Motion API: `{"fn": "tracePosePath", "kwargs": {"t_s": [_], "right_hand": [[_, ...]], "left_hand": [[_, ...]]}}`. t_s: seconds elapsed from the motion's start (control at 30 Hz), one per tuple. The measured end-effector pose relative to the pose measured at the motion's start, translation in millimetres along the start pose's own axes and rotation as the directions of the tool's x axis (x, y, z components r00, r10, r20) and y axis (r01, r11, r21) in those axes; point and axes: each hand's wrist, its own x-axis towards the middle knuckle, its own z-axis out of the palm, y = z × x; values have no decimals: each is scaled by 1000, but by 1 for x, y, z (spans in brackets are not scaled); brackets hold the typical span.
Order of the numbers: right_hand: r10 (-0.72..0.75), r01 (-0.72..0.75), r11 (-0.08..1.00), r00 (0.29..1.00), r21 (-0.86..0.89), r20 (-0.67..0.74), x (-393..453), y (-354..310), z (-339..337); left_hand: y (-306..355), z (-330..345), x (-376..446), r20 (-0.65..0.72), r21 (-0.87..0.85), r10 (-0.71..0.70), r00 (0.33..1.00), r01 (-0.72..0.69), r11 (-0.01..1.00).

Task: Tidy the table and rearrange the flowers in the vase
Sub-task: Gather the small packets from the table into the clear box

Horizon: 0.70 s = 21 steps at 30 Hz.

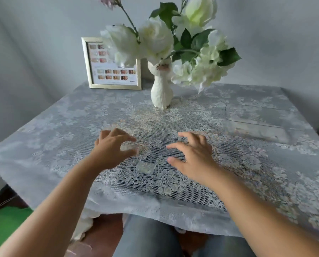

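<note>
- Standing toward the far middle of the worktop (pixel 44 138), a white cat-shaped vase (pixel 161 89) is upright and holds the flowers (pixel 156 40): large white blooms with green leaves, fanning up and to the right, with one pale purple bloom (pixel 107 0) at the top edge, blurred.
- Just left of the vase, at the far edge, a gold-framed picture (pixel 112 71) stands upright; white petals overlap its upper right corner.
- A lace tablecloth (pixel 173 182) with a floral pattern covers the whole worktop and hangs over the near edge.
- At the right, a flat rectangular shape (pixel 256 125) lies under the lace; what it is cannot be told.
- Left hand (pixel 112 147) hovers low over the cloth near the centre, fingers spread and curled, holding nothing.
- Right hand (pixel 194 154) is beside it, apart from the left, fingers likewise spread, empty.
- Neither hand touches the vase, which is well beyond them.
</note>
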Motion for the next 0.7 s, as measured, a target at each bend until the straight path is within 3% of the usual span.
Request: {"fn": "tracePosePath", "kwargs": {"t_s": [0.13, 0.23, 0.4, 0.57, 0.7], "right_hand": [[-65, 70, 996, 994, -49, 90, 11, -25, 18], [-14, 25, 996, 993, -90, 117, 14, -34, 28], [28, -21, 995, 997, -94, 72, 13, -41, 34], [35, -27, 992, 997, -122, 65, 9, -47, 33], [16, -16, 999, 1000, -41, 5, 7, -52, 34]], "left_hand": [[-19, 6, -11, -7, -46, 25, 1000, -25, 999], [-23, 7, -10, -28, -65, 33, 999, -35, 997], [-26, 6, -9, -20, -110, 19, 1000, -21, 994], [-28, 7, -16, -135, -172, -16, 991, -7, 985], [-38, 3, -24, -226, -227, -69, 972, 16, 974]]}}
